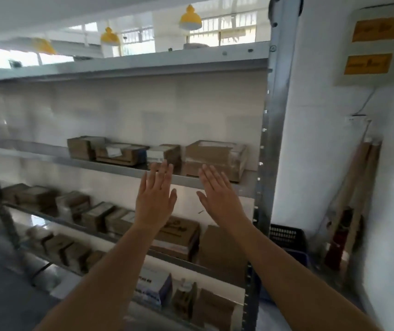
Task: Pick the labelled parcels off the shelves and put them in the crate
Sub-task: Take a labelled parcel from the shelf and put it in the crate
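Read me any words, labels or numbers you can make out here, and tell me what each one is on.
None can be read.
Two yellow wall signs: dark print, blurred.
White labels on the brown cardboard parcels: blurred.
Dark print on the large brown box: blurred.
Blue-and-white carton: dark lettering, too blurred to quote.

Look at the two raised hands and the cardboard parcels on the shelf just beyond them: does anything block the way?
Nothing visible does. The left hand and right hand are open and empty, raised in front of the shelf edge. The large parcel sits at the open front, with only air between.
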Available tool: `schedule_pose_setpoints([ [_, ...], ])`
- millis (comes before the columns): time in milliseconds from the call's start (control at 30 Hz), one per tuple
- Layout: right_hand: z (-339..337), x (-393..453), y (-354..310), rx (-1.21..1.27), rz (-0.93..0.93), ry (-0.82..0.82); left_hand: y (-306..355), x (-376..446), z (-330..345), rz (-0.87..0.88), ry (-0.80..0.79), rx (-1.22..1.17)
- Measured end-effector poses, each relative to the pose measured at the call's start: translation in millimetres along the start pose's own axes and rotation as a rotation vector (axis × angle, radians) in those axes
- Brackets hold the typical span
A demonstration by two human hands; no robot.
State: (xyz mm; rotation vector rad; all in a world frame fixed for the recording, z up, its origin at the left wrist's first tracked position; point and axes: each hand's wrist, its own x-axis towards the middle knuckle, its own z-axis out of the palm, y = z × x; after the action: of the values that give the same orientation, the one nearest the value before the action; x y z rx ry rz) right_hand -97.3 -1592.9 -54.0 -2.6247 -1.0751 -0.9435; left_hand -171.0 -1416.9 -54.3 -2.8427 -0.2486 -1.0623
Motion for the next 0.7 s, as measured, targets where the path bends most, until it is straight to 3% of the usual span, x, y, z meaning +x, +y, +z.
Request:
schedule_pose_setpoints([
  [200, 40, 67, -57, 0.097, -0.095, 0.006, -75, 9, 4, -0.117, 0.006, 0.105],
  [533, 109, 181, -98, 0.233, -0.261, 0.011, -178, 28, 36, -0.307, -0.017, 0.227],
  [700, 125, 248, -139, 0.339, -0.415, 0.054, -235, 42, 35, -0.334, -0.024, 0.341],
])
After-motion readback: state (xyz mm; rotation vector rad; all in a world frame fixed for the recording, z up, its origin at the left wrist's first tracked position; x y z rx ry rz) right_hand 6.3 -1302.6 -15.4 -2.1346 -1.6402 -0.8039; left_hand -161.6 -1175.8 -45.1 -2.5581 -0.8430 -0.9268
